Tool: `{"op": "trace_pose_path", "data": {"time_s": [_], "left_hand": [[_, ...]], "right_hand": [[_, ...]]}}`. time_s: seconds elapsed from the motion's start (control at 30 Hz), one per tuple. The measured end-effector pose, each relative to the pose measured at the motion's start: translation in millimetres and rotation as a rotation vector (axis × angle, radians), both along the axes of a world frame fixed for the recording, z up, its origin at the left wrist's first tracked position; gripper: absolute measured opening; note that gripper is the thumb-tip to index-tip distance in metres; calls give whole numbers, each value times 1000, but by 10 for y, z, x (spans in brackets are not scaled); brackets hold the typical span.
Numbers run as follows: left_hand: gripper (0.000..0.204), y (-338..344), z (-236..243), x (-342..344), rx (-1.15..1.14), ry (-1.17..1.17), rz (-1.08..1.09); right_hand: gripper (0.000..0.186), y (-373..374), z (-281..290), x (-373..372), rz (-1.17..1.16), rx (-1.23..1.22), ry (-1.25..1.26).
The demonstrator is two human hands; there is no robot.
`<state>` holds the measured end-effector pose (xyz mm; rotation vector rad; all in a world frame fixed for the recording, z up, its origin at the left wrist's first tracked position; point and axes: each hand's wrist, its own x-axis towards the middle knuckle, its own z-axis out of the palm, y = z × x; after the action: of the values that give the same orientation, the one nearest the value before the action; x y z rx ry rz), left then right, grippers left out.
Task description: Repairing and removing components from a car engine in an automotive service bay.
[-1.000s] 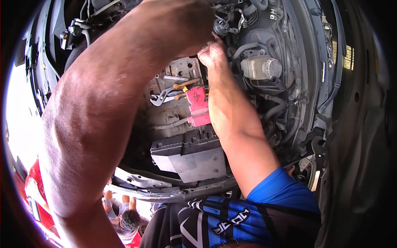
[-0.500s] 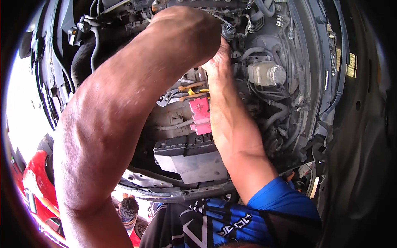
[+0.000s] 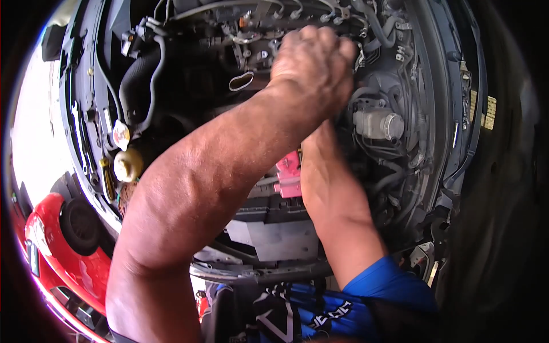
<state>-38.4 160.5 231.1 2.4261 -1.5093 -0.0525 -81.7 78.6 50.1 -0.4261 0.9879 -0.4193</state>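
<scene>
Left hand (image 3: 311,68) risen, hoses (image 3: 374,146) crowding

Hard daylight pours in from the left, blowing out the ground there to white. The left forearm (image 3: 229,188) is sunlit and slightly motion-blurred; the engine bay (image 3: 189,86) sits in shadow. Fisheye bending curves the edges, with black corners around.
</scene>
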Motion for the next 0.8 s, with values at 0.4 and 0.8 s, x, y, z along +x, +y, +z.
{"op": "trace_pose_path", "data": {"time_s": [0.4,0.8], "left_hand": [[66,587,-405,224,385,117,44],[21,650,-539,407,535,277,132]], "right_hand": [[13,-175,-356,-197,-157,117,15],[9,-4,-222,-73,-114,65,62]]}}
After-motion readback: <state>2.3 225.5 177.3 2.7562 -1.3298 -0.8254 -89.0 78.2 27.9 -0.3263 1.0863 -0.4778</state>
